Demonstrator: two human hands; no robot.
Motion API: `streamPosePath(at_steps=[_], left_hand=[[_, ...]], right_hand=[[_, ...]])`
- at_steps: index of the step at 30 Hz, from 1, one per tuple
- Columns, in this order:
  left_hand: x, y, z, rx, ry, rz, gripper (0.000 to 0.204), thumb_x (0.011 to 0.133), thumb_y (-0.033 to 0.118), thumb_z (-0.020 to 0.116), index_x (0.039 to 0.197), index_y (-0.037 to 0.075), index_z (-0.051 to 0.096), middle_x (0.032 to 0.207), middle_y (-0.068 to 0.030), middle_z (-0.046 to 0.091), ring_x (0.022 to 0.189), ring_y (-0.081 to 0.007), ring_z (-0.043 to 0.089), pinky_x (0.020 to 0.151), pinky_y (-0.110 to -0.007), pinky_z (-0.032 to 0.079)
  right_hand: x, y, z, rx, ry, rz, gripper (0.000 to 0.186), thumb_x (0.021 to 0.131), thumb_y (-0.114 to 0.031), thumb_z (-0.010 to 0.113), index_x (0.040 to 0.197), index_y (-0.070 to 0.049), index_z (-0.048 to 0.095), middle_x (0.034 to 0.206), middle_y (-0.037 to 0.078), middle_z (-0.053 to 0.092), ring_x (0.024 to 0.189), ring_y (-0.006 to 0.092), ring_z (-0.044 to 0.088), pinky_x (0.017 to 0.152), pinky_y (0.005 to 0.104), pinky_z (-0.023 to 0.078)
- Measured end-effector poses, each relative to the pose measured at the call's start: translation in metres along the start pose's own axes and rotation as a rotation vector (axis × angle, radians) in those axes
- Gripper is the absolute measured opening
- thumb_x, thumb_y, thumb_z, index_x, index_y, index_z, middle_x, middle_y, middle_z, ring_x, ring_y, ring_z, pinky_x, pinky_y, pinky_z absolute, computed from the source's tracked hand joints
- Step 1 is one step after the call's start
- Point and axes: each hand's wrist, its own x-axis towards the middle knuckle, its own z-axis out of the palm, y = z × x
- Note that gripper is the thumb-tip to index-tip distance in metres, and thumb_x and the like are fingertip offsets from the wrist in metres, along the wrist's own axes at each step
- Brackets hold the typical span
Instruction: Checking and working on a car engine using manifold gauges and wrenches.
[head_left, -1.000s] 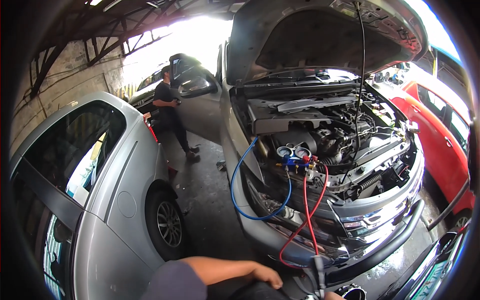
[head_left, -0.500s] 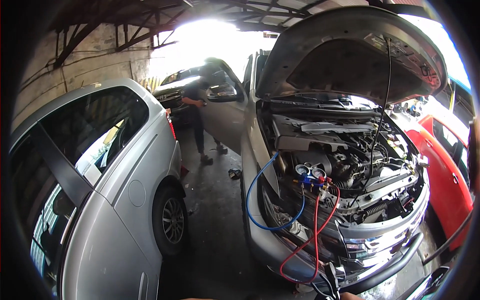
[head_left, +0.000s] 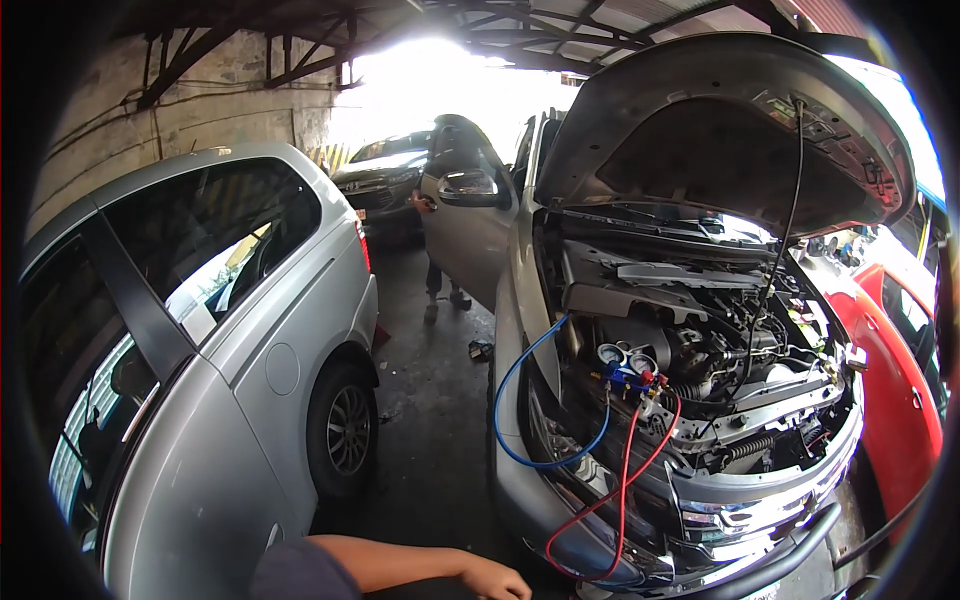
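My left hand (head_left: 495, 580) is low in the head view, fingers curled, partly cut off by the bottom edge; what they hold, if anything, is hidden. My right hand is out of view. In front of me is a dark grey SUV (head_left: 520, 475) with its hood (head_left: 700, 130) raised on a rod. A gauge manifold (head_left: 625, 375) with two dials sits at the engine bay (head_left: 720, 340). From it a blue hose (head_left: 500, 410) loops over the fender and red hoses (head_left: 625, 470) hang down over the front, near my hand.
A silver car (head_left: 220, 430) stands on the left and a red car (head_left: 905, 400) on the right. Another person (head_left: 435, 280) stands behind the SUV's open door (head_left: 465, 240). A further car (head_left: 375, 175) is behind them. A dark object (head_left: 480, 350) lies on the floor.
My view has tilted up and shifted left. My left arm dropped out of view, then returned. My right hand and the black tool by it left view. The other person moved behind the door.
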Motion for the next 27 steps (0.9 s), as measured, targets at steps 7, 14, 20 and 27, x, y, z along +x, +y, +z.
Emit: streamPosePath(at_steps=[7, 14, 20, 27], left_hand=[[0.062, 0.079, -0.002, 0.237, -0.081, -0.088, 0.034, 0.091, 0.038, 0.061, 0.102, 0.006, 0.063, 0.086, -0.0075, 0.064, 0.070, -0.0166, 0.062, 0.059, -0.032, 0.054], [0.080, 0.060, -0.017, 0.202, -0.326, -0.074, 0.030, 0.089, 0.037, 0.064, 0.097, 0.009, 0.063, 0.080, -0.0043, 0.060, 0.067, -0.0154, 0.058, 0.054, -0.031, 0.050], [0.055, 0.038, -0.017, 0.153, -0.247, -0.054, 0.024, 0.089, 0.034, 0.064, 0.092, 0.010, 0.062, 0.075, -0.0021, 0.056, 0.066, -0.0123, 0.053, 0.054, -0.030, 0.046], [0.009, -0.009, -0.007, 0.280, -0.084, 0.042, 0.015, 0.091, 0.023, 0.059, 0.089, 0.007, 0.061, 0.073, -0.0013, 0.058, 0.061, -0.0103, 0.052, 0.056, -0.027, 0.045]], right_hand=[[0.025, -0.015, -0.004, -0.048, -0.018, 0.008, 0.030, 0.082, -0.004, 0.060, 0.111, 0.004, 0.055, 0.104, 0.014, 0.056, 0.098, 0.0215, 0.051, 0.083, 0.0352, 0.042], [0.027, -0.019, -0.002, -0.048, 0.004, 0.041, 0.035, 0.084, -0.002, 0.057, 0.118, 0.005, 0.052, 0.114, 0.017, 0.055, 0.108, 0.0254, 0.050, 0.092, 0.0375, 0.040], [0.020, 0.016, 0.004, -0.033, 0.032, 0.097, 0.040, 0.085, -0.001, 0.054, 0.124, 0.007, 0.050, 0.123, 0.020, 0.054, 0.116, 0.0287, 0.049, 0.098, 0.0395, 0.038], [0.014, 0.007, 0.019, 0.070, 0.012, 0.018, 0.022, 0.081, -0.008, 0.065, 0.100, 0.002, 0.058, 0.084, 0.007, 0.057, 0.082, 0.0163, 0.052, 0.071, 0.0326, 0.046]])
